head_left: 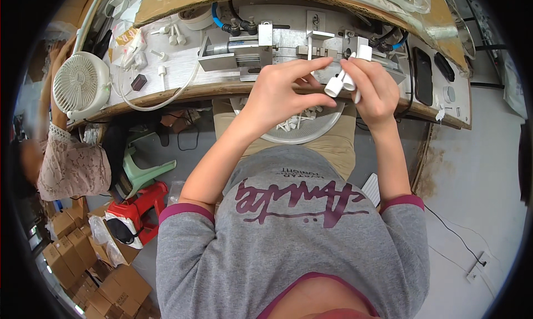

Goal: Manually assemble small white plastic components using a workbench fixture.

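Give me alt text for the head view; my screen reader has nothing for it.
A person's right hand holds several white plastic parts, the left hand open beside them, in front of a metal fixture on a cluttered bench. A basket with more white pieces is at the person's lap; a fan stands at left.

Metal fixture (244, 55) and phone (423, 74) on workbench (186, 58)
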### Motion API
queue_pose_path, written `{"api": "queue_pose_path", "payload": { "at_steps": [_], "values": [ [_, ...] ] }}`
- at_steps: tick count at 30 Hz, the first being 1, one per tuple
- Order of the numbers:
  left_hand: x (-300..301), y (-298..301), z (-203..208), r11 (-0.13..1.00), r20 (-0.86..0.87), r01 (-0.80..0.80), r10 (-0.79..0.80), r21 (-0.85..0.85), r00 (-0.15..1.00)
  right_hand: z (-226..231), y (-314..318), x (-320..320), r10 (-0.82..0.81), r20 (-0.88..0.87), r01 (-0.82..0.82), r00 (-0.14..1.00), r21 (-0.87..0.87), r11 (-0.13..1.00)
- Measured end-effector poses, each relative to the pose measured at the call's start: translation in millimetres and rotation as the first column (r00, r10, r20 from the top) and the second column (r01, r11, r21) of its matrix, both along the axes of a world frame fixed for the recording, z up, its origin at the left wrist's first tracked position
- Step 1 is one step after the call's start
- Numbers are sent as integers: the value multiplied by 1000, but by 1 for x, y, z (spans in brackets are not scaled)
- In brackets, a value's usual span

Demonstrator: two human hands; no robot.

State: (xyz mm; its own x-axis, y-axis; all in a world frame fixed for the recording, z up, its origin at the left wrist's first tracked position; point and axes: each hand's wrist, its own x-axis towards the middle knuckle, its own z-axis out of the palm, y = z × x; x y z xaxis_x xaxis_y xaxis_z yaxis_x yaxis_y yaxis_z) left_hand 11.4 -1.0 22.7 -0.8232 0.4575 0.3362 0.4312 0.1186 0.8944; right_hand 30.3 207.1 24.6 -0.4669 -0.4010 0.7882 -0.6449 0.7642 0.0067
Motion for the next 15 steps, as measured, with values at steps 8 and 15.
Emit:
{"api": "queue_pose_path", "payload": {
  "at_steps": [8, 15],
  "values": [
    [12, -3, 3, 985, -264, -140, 109, -100, 958, 0, -7, -4, -18, 2, 18, 1000, -201, 979],
    [-2, 1, -36, 807, -683, -412, 16, -422, 731, 5, -10, 6, -46, 140, 99, 989, -401, 911]
  ]
}}
